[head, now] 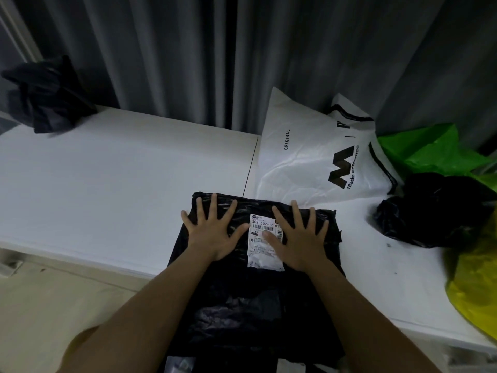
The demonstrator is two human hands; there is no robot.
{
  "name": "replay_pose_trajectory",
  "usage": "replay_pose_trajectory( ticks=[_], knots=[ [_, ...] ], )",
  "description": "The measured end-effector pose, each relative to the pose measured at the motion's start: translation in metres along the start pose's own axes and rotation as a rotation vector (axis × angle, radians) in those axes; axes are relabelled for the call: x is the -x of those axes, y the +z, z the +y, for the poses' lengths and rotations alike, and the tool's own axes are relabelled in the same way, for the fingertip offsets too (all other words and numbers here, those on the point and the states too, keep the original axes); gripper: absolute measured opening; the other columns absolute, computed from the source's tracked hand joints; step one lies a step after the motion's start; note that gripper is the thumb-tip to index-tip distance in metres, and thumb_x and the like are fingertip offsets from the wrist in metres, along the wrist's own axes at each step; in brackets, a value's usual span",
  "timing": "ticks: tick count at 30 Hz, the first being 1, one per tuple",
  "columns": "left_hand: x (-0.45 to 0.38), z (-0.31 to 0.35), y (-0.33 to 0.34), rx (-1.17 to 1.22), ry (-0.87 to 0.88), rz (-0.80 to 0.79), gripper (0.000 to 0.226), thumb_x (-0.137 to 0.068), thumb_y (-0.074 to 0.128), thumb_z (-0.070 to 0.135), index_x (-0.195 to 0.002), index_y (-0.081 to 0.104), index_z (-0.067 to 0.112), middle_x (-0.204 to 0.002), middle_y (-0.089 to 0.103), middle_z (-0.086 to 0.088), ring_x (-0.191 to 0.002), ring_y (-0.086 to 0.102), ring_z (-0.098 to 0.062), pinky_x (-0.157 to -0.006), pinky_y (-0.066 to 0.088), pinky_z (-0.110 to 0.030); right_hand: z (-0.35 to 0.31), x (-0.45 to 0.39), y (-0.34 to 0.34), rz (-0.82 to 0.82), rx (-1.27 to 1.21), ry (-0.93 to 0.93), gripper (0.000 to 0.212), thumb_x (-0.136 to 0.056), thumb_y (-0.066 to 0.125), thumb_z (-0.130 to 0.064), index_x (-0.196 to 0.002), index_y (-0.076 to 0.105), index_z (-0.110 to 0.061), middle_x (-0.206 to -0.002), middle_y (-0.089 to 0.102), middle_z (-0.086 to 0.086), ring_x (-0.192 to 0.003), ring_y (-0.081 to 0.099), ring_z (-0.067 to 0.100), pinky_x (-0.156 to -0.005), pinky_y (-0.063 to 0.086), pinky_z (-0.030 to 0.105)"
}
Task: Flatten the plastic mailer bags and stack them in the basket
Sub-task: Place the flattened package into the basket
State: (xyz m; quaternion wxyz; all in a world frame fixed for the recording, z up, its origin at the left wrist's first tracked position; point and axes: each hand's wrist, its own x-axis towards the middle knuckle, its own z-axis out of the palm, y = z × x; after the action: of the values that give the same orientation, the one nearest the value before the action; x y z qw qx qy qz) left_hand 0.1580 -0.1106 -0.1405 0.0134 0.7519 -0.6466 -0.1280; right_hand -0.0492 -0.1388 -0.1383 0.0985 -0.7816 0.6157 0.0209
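A black plastic mailer bag [242, 297] with a white shipping label [265, 254] lies across the front edge of the white table [107, 184] and hangs over toward me. My left hand [213, 230] presses flat on the bag's upper left part, fingers spread. My right hand [300, 235] presses flat on the upper right part, its thumb lying on the label. Behind the black bag rests a white mailer bag [317, 157] with black printing. No basket is in view.
A crumpled black bag [430, 211] lies at the right, with a green bag [430, 152] behind it and a yellow bag [476, 286] in front of it. A dark bundle [45, 98] sits at the table's far left. Grey curtains [188, 55] hang behind.
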Motion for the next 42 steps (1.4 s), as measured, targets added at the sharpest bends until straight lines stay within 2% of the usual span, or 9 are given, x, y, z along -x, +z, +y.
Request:
replay_pose_trajectory(
  ticks=[6, 13, 16, 20, 24, 29, 34, 39, 42],
  knots=[
    [0.001, 0.001, 0.002, -0.009, -0.030, 0.004, 0.078, -0.078, 0.006, 0.082, -0.147, -0.009, 0.048, -0.158, -0.020, -0.007, -0.143, -0.023, -0.034, -0.108, -0.013, -0.066, 0.001, 0.002, 0.004, 0.004, -0.031, 0.018, 0.076, -0.074, 0.010, -0.086, -0.142, -0.010, -0.058, -0.157, -0.024, -0.007, -0.142, -0.023, 0.036, -0.106, -0.019, 0.063],
    [0.011, 0.009, -0.011, -0.056, -0.053, 0.029, 0.075, -0.084, 0.007, 0.077, -0.149, -0.009, 0.043, -0.158, -0.019, -0.011, -0.142, -0.025, -0.037, -0.108, -0.016, -0.064, -0.008, 0.005, -0.013, -0.028, -0.019, 0.034, 0.068, -0.087, 0.016, -0.075, -0.147, -0.004, -0.050, -0.158, -0.022, -0.001, -0.143, -0.019, 0.038, -0.109, -0.013, 0.065],
    [0.036, 0.016, -0.018, 0.050, 0.031, 0.054, 0.066, -0.090, 0.012, 0.070, -0.147, -0.011, 0.046, -0.157, -0.025, -0.005, -0.141, -0.028, -0.035, -0.109, -0.017, -0.062, -0.025, 0.030, -0.025, 0.062, -0.106, -0.038, 0.069, -0.086, 0.013, -0.076, -0.147, -0.006, -0.051, -0.158, -0.023, -0.004, -0.143, -0.023, 0.035, -0.109, -0.016, 0.063],
    [0.076, 0.009, -0.010, 0.038, 0.153, -0.016, 0.061, -0.091, 0.013, 0.069, -0.144, -0.013, 0.052, -0.153, -0.033, 0.003, -0.138, -0.034, -0.031, -0.108, -0.020, -0.061, -0.028, 0.074, -0.014, 0.023, -0.021, -0.145, 0.080, -0.072, 0.007, -0.086, -0.143, -0.012, -0.056, -0.152, -0.035, -0.007, -0.138, -0.035, 0.033, -0.108, -0.020, 0.062],
    [0.081, 0.000, 0.010, 0.010, 0.125, -0.039, 0.067, -0.082, 0.001, 0.077, -0.143, -0.013, 0.053, -0.153, -0.032, 0.005, -0.140, -0.031, -0.032, -0.109, -0.016, -0.063, -0.021, 0.085, 0.007, -0.009, 0.005, -0.096, 0.080, -0.072, 0.012, -0.088, -0.140, -0.018, -0.058, -0.153, -0.034, -0.006, -0.138, -0.032, 0.037, -0.107, -0.017, 0.065],
    [0.081, 0.000, 0.028, -0.029, 0.138, 0.112, 0.083, -0.067, -0.025, 0.078, -0.144, -0.011, 0.052, -0.158, -0.021, 0.002, -0.144, -0.021, -0.034, -0.108, -0.012, -0.064, -0.020, 0.088, 0.019, 0.026, 0.002, -0.059, 0.078, -0.072, 0.010, -0.088, -0.138, -0.020, -0.059, -0.156, -0.027, -0.004, -0.141, -0.025, 0.037, -0.109, -0.014, 0.065],
    [0.078, 0.001, 0.032, -0.033, 0.123, 0.166, 0.072, -0.079, -0.006, 0.075, -0.147, -0.002, 0.050, -0.160, -0.009, 0.000, -0.145, -0.013, -0.035, -0.109, -0.009, -0.064, -0.019, 0.084, 0.021, 0.049, 0.013, -0.053, 0.079, -0.073, 0.008, -0.087, -0.141, -0.016, -0.057, -0.158, -0.023, -0.004, -0.143, -0.021, 0.037, -0.110, -0.012, 0.065],
    [0.082, 0.002, 0.018, 0.068, 0.116, 0.046, 0.071, -0.080, -0.006, 0.076, -0.146, -0.002, 0.050, -0.158, -0.021, 0.003, -0.144, -0.025, -0.025, -0.110, -0.017, -0.057, -0.017, 0.085, 0.014, -0.028, -0.110, -0.072, 0.078, -0.076, 0.015, -0.084, -0.145, -0.005, -0.055, -0.159, -0.019, -0.005, -0.144, -0.021, 0.032, -0.112, -0.016, 0.058],
    [0.086, -0.005, 0.005, 0.314, -0.015, 0.132, 0.060, -0.096, 0.025, 0.058, -0.150, 0.008, 0.040, -0.159, -0.017, 0.000, -0.145, -0.021, -0.019, -0.112, -0.017, -0.049, -0.007, 0.091, -0.002, 0.239, -0.410, 0.027, 0.065, -0.091, 0.044, -0.060, -0.149, 0.024, -0.038, -0.161, 0.006, 0.003, -0.147, -0.001, 0.028, -0.117, 0.001, 0.054]
  ],
)
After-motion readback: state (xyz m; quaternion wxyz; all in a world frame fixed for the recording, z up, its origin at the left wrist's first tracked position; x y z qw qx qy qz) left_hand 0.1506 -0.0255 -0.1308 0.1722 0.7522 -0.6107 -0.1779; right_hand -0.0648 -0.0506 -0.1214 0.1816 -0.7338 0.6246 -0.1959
